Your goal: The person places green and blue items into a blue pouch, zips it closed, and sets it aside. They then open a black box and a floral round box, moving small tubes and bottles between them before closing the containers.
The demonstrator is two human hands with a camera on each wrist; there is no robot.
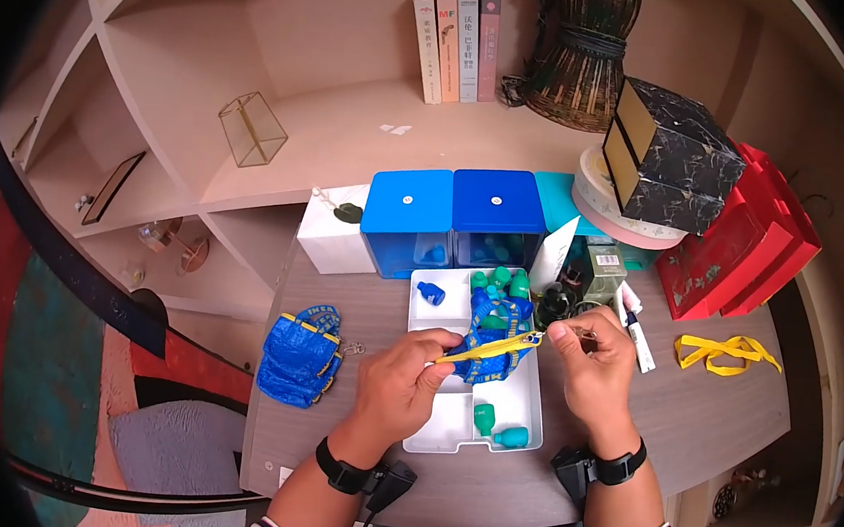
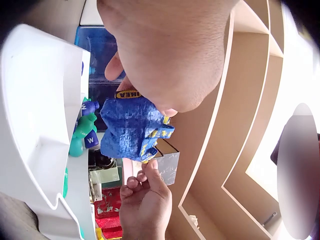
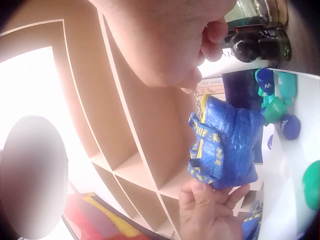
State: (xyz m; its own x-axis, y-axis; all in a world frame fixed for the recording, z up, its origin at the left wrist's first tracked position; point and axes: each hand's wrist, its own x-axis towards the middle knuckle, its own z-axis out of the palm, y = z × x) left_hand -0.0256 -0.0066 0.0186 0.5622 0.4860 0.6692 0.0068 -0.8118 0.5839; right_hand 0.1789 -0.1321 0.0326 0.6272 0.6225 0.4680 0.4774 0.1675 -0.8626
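Over a white divided tray (image 1: pixel 442 436), both hands hold a miniature blue bag (image 2: pixel 125 130) with yellow-trimmed straps and a yellow zip edge. My left hand (image 1: pixel 398 387) pinches one end of it, beside a small IKEA label. At the other end, my right hand (image 1: pixel 597 374) pinches a short metal chain (image 3: pixel 198 106) attached to the bag's corner. The yellow edge faces up in the head view, and the bag's inside is hidden. Below, the tray carries small bottle-shaped pieces: a blue one (image 1: pixel 430 292), a green one (image 1: pixel 484 419), a teal one (image 1: pixel 511 437) and several more piled up.
A second blue mini bag (image 1: pixel 298 358) lies on the left of the desk. Behind the tray stand two blue boxes (image 1: pixel 409 202) and a white box (image 1: pixel 337 234). To the right are a yellow ribbon (image 1: pixel 730 354), red gift bags (image 1: pixel 735 246) and a black marbled box (image 1: pixel 677 155).
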